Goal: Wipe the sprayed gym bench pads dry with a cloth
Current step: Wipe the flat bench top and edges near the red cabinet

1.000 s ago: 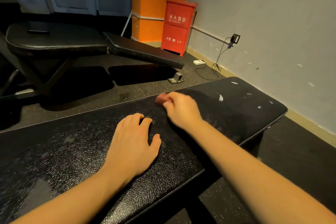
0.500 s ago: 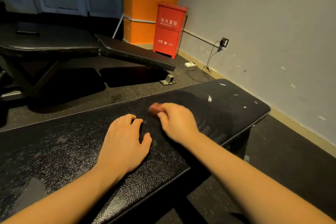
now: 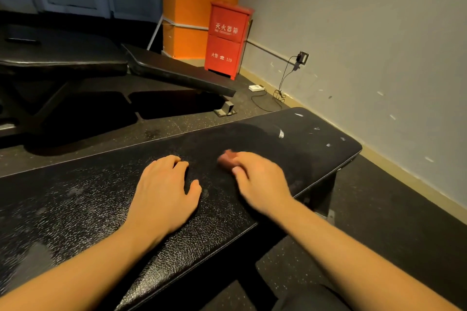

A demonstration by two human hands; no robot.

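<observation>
1. Right hand (image 3: 260, 182), just right of centre frame, is gripping a small reddish cloth (image 3: 225, 158), fingers curled round it and looking blurred.
2. That cloth is poking out past the fingers, lying against the black bench pad (image 3: 75, 209) mid-frame.
3. Left hand (image 3: 164, 189) is lying palm-down on the pad beside it, fingers relaxed, holding nothing.
4. Red fire box (image 3: 227, 38) is standing by the wall at upper centre, with another bench (image 3: 177, 70) sitting to its left.
</observation>
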